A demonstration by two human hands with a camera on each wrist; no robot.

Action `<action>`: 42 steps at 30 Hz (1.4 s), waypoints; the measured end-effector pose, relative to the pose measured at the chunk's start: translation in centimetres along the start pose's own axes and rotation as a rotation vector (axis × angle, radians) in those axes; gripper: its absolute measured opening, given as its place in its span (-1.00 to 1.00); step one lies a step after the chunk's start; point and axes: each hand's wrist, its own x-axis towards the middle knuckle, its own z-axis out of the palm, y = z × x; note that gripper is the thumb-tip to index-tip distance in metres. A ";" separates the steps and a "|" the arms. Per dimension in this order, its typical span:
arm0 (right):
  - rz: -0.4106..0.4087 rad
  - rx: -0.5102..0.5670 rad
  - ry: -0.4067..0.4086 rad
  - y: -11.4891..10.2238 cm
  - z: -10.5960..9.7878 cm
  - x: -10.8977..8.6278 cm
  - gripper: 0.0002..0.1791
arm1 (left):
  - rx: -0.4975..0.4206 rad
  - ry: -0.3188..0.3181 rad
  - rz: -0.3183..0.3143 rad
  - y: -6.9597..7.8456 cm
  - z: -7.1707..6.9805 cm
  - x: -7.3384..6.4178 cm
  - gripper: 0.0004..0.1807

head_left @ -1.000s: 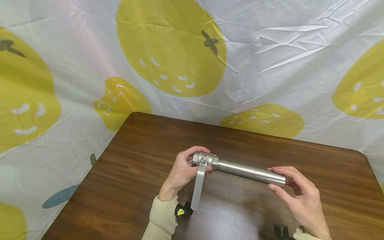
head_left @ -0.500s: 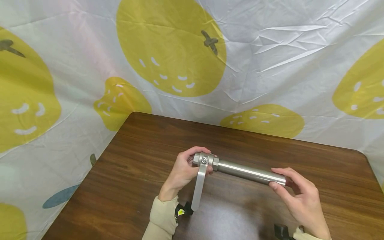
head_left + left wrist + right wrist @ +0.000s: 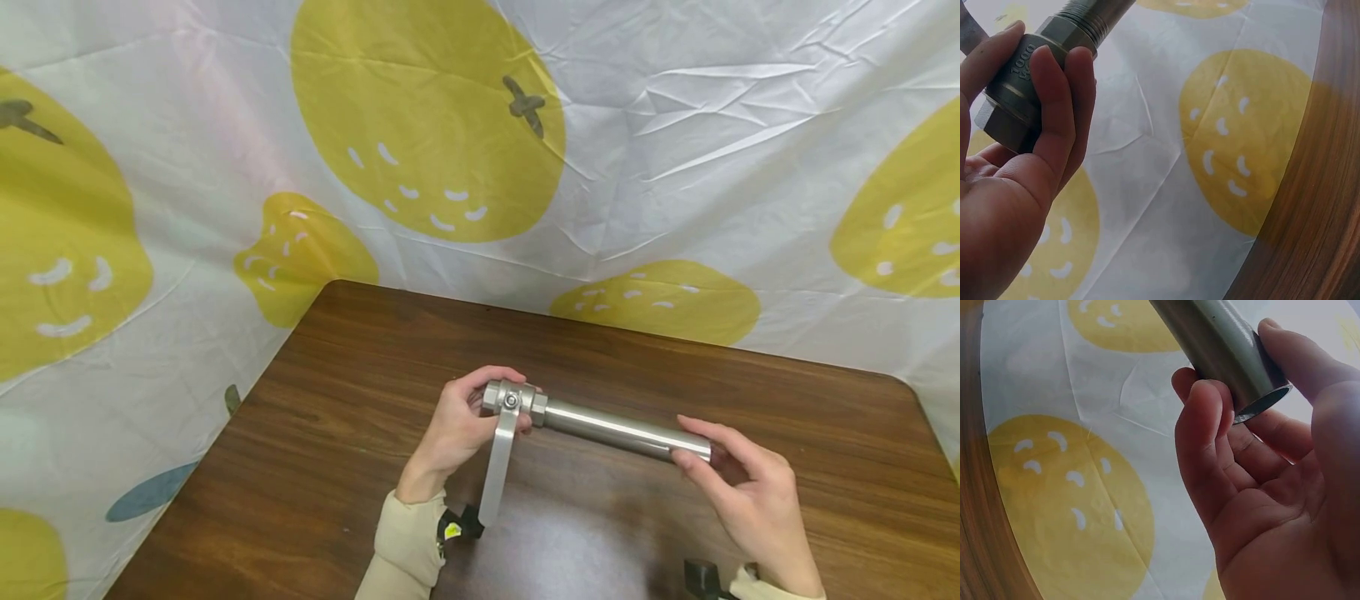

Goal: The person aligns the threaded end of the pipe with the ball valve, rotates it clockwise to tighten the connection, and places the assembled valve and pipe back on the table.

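A steel ball valve point(image 3: 527, 397) with a flat lever handle point(image 3: 497, 473) is gripped by my left hand point(image 3: 450, 425), fingers curled round its body. The lever points down toward me. From the valve's hex end point(image 3: 539, 408) a smooth metal pipe point(image 3: 618, 427) runs to the right. Bare threads point(image 3: 1085, 20) show at the joint in the left wrist view. My right hand point(image 3: 757, 492) pinches the pipe's far end between thumb and fingers. In the right wrist view the pipe's open rim point(image 3: 1266, 403) faces the palm. Both parts are held above the table.
A brown wood-grain table point(image 3: 360, 350) lies below the hands. Behind it and to the left hangs a white sheet point(image 3: 675, 192) printed with yellow fruit. Black wrist mounts point(image 3: 701, 577) sit by both sleeves.
My right thumb and fingers have shifted slightly over the pipe's end; the thumb sits a little higher. The pipe's end has moved very slightly left. My left hand and the valve are almost still.
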 end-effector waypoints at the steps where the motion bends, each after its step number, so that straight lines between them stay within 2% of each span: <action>1: -0.002 0.003 0.003 0.0 0.0 0.0 -0.52 | 0.001 0.003 0.000 0.0 0.0 0.0 -0.39; 4: 0.049 -0.014 -0.004 -0.2 0.0 0.0 -0.50 | 0.004 0.013 -0.002 0.0 -0.1 0.0 -0.38; 6: 0.076 0.041 -0.016 -0.3 0.0 0.1 -0.47 | 0.021 0.026 0.002 0.0 -0.2 0.0 -0.37; 7: 0.067 0.107 -0.026 -0.3 0.1 0.2 -0.45 | 0.030 0.033 0.005 0.0 -0.2 0.0 -0.36; 11: -0.060 0.412 -0.075 0.0 0.3 0.5 -0.37 | 0.042 0.049 0.004 0.0 -0.3 0.0 -0.34; 13: -0.136 0.494 -0.103 -0.2 0.4 0.8 -0.35 | 0.031 0.048 0.000 0.0 -0.3 0.0 -0.34; 17: -0.209 0.523 -0.117 -0.6 0.4 1.2 -0.39 | 0.019 0.048 -0.004 0.0 -0.3 0.0 -0.37; 22: -0.236 0.581 -0.134 0.0 0.3 1.1 -0.45 | 0.030 0.059 0.004 -0.1 -0.3 0.0 -0.40; 32: -0.184 0.550 -0.119 0.3 0.1 0.6 -0.49 | 0.035 0.058 -0.018 0.1 -0.2 -0.1 -0.43; 42: -0.165 0.541 -0.112 0.3 0.0 0.5 -0.47 | 0.045 0.053 -0.018 0.2 -0.1 -0.1 -0.35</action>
